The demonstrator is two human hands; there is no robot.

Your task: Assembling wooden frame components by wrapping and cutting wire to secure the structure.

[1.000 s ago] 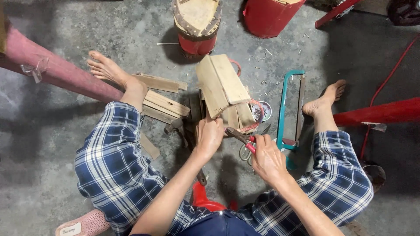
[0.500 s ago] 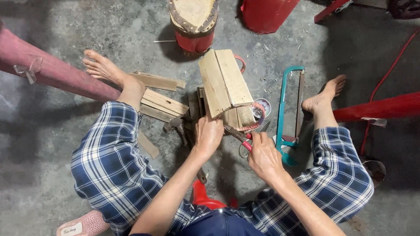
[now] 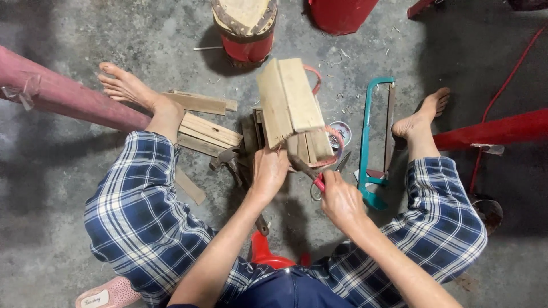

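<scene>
My left hand [image 3: 269, 171] grips the near end of a bundle of pale wooden slats [image 3: 290, 105], held tilted up off the floor. A pink band [image 3: 313, 77] loops round the bundle's far side. My right hand [image 3: 341, 199] is closed on red-handled pliers [image 3: 308, 173], whose jaws touch the bundle's lower end. I sit on a low red stool [image 3: 268, 255] with both bare feet spread on the concrete floor.
Loose wooden boards [image 3: 202, 132] lie by my left foot, a hammer [image 3: 228, 161] beside them. A teal hacksaw [image 3: 374, 140] lies by my right foot. A red-based stump [image 3: 244, 28], a red container [image 3: 341, 12], a pink pole [image 3: 63, 100] and a red bar [image 3: 496, 130] surround me.
The slat bundle has been tipped slightly more upright and toward me; both hands stay on it, with the pliers still at its lower end.
</scene>
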